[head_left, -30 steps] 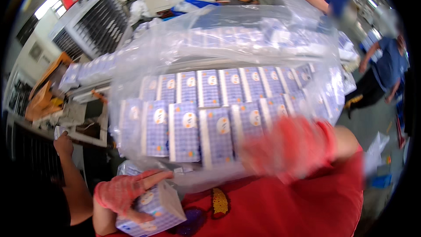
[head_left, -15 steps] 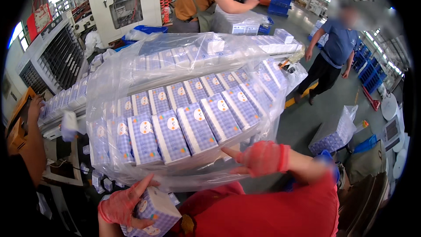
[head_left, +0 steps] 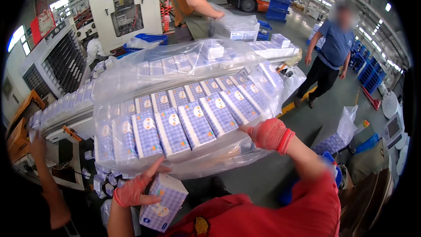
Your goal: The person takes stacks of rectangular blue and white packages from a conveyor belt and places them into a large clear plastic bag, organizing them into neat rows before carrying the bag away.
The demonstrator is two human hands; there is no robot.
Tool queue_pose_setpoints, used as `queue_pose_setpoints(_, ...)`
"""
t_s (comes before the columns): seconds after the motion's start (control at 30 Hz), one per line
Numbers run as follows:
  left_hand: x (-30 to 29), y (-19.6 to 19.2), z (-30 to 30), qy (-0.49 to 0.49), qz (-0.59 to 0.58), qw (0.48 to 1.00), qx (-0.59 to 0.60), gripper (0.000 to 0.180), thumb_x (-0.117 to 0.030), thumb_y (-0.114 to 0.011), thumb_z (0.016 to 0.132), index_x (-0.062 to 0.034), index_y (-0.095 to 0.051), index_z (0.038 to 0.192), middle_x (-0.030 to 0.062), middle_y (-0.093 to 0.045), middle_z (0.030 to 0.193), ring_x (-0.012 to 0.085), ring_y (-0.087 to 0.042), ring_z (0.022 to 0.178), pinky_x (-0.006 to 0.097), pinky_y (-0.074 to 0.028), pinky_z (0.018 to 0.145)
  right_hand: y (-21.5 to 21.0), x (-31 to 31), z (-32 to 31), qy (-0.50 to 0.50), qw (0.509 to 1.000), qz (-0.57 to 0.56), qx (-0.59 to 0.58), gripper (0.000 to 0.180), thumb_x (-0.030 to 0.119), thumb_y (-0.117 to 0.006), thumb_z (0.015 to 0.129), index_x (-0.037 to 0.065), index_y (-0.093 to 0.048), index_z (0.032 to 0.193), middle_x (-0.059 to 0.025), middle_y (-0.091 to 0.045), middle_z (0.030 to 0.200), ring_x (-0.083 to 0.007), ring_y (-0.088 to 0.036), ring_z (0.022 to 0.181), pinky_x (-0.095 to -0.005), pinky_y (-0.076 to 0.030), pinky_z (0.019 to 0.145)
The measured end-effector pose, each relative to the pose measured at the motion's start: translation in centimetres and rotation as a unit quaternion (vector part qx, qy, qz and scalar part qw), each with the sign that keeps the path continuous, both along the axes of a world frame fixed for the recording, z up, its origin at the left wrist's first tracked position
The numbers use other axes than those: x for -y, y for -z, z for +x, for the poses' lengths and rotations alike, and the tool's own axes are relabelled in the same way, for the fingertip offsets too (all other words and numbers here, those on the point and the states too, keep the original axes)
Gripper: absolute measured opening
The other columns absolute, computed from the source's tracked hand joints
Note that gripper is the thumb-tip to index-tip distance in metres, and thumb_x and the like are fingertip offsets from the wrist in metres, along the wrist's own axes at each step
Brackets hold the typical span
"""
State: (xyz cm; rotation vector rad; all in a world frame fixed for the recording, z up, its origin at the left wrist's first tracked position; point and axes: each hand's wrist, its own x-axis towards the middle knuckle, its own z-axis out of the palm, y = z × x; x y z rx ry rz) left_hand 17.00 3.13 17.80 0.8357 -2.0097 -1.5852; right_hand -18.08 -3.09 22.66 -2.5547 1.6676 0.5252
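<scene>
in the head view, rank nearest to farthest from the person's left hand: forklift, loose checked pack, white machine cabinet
1. Loose checked pack: in the left hand.
2. White machine cabinet: beyond, upper left.
3. Forklift: farther back, right of the cabinet.

Just in front of the bag's (head_left: 208,166) front edge, the person's left hand (head_left: 133,189) is clasped, thumb pointing across to the right and a finger stretched out above it. The left forearm (head_left: 121,219) rises bare, nearly straight up behind it. Over at that edge's right end, the right hand (head_left: 268,135) points leftward, fingers bent, their exact grip unclear; its bare forearm (head_left: 305,156) slants back to a red sleeve (head_left: 315,197). Reddish gloves (head_left: 276,132) leave the fingertips uncovered.
</scene>
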Motion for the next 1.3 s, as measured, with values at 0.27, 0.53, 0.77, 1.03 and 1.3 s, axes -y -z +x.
queue_pose_setpoints(0.27, -3.0, 2.1, 1.5, -0.09, -0.035, 0.995, 0.001, 0.088, -0.036, -0.059, 0.072, -0.0031, -0.004, 0.132, 0.0164, -0.034, 0.123, 0.023, -0.032, 0.114, 0.033, -0.021, 0.096, -0.1, 2.6, -1.3, -0.217, 0.936, -0.157, 0.227, 0.031, 0.016, -0.052, 0.067, 0.014, -0.058, 0.097, -0.0094, -0.057, 0.065, -0.0266, -0.055, 0.055, -0.035, -0.044, 0.048)
queue_pose_setpoints(0.53, -3.6, 3.0, -2.7, -0.196, -0.029, 0.959, -0.204, 0.091, -0.049, -0.055, 0.067, 0.0006, -0.013, 0.13, 0.0161, -0.04, 0.117, 0.0232, -0.036, 0.111, 0.032, -0.023, 0.095, -0.3, 5.4, -3.6, -0.197, 0.866, -0.155, 0.433, 0.011, 0.008, -0.058, 0.065, 0.004, -0.063, 0.075, -0.013, -0.056, 0.06, -0.0258, -0.054, 0.053, -0.0297, -0.041, 0.049)
queue_pose_setpoints(0.77, -2.1, -3.2, -5.6, -0.35, 0.006, 0.775, -0.525, 0.086, -0.029, -0.065, 0.058, -0.0044, -0.023, 0.128, 0.0177, -0.038, 0.12, 0.027, -0.044, 0.107, 0.036, -0.034, 0.091, -6.5, 9.4, -0.6, -0.331, 0.904, -0.032, 0.269, 0.021, 0.017, -0.063, 0.066, 0.004, -0.061, 0.083, -0.0113, -0.057, 0.062, -0.0257, -0.054, 0.055, -0.0304, -0.041, 0.05)
queue_pose_setpoints(1.03, 7.3, -9.1, -8.6, -0.545, -0.286, 0.735, -0.284, 0.063, -0.006, -0.059, 0.072, -0.006, -0.024, 0.125, 0.0087, -0.032, 0.117, 0.0174, -0.038, 0.104, 0.029, -0.03, 0.089, -5.8, 8.8, 15.2, -0.269, 0.722, 0.097, 0.63, 0.108, 0.037, -0.074, 0.053, 0.0, -0.006, 0.129, -0.0258, -0.042, 0.113, -0.0331, -0.044, 0.106, -0.0343, -0.036, 0.087)
queue_pose_setpoints(1.3, 11.1, -7.4, 0.3, -0.33, -0.241, 0.907, -0.1, 0.06, -0.009, -0.054, 0.076, -0.0054, -0.023, 0.128, 0.0149, -0.03, 0.126, 0.0242, -0.036, 0.112, 0.034, -0.032, 0.09, -3.2, 16.8, 16.9, -0.127, 0.625, 0.245, 0.73, 0.074, 0.011, -0.073, 0.055, 0.001, -0.033, 0.116, -0.008, -0.051, 0.103, -0.0145, -0.05, 0.094, -0.0275, -0.041, 0.082)
